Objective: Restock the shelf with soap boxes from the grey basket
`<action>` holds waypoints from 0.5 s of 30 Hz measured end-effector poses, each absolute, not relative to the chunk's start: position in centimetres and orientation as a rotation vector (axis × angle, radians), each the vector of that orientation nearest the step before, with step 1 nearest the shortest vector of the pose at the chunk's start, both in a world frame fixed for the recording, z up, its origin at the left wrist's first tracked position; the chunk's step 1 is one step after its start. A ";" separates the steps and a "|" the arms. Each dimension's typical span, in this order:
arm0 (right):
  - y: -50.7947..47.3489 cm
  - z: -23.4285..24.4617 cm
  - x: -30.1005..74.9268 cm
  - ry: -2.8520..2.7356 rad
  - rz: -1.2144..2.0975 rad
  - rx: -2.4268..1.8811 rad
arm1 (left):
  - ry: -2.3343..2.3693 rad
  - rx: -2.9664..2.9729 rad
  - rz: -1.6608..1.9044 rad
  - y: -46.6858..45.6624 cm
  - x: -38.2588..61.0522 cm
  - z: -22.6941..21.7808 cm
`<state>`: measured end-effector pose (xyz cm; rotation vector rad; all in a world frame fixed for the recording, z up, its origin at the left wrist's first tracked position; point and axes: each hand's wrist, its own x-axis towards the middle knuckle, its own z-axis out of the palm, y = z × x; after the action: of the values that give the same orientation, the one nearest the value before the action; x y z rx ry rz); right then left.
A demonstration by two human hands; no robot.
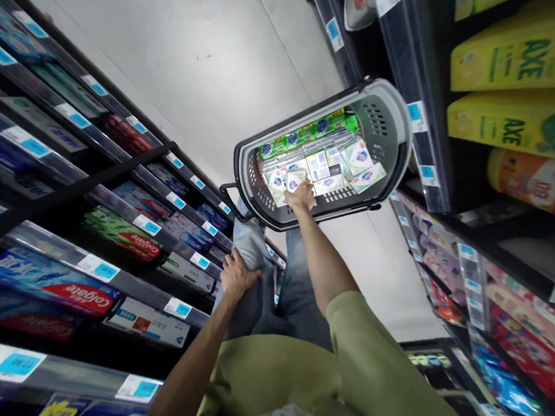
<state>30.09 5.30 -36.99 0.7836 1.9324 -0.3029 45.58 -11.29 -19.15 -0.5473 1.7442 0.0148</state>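
Note:
A grey shopping basket with perforated sides stands on the floor before my knees. My right hand reaches over its near rim, fingers closed on the edge of a small white soap box. More white-and-green soap boxes lie around it, some flat and some tilted. Green packages with dark blue lettering line the basket's far side. My left hand rests on my jeans at the knee, fingers spread, holding nothing. The fingertips of my right hand are partly hidden.
Shelves with toothpaste boxes and price tags run along the left. On the right, a shelf holds yellow bottles and an orange bottle, with colourful packs lower down. Pale floor lies beyond the basket. The basket's black handle hangs outside its rim.

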 end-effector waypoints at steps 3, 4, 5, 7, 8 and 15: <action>6.7 -36.3 30.9 1.858 -0.372 0.678 | 1.711 -0.572 0.031 -11.4 45.6 -19.0; 7.0 -35.8 31.4 1.827 -0.413 0.621 | 1.701 -0.585 0.045 -11.4 45.5 -19.0; 7.3 -35.3 32.0 1.798 -0.467 0.556 | 1.691 -0.603 0.064 -11.5 45.5 -19.1; 7.4 -34.1 33.6 1.746 -0.588 0.428 | 1.686 -0.673 0.141 -11.7 45.5 -19.3; 7.2 -33.4 34.5 1.726 -0.636 0.380 | 1.693 -0.734 0.204 -11.8 45.6 -19.5; 2.4 -27.8 41.4 1.690 -0.792 0.323 | 1.787 -1.067 0.787 -13.6 46.2 -21.8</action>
<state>41.36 2.40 -27.82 0.3228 1.6899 -0.7925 46.17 -13.62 -21.77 -1.0666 1.7874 0.7872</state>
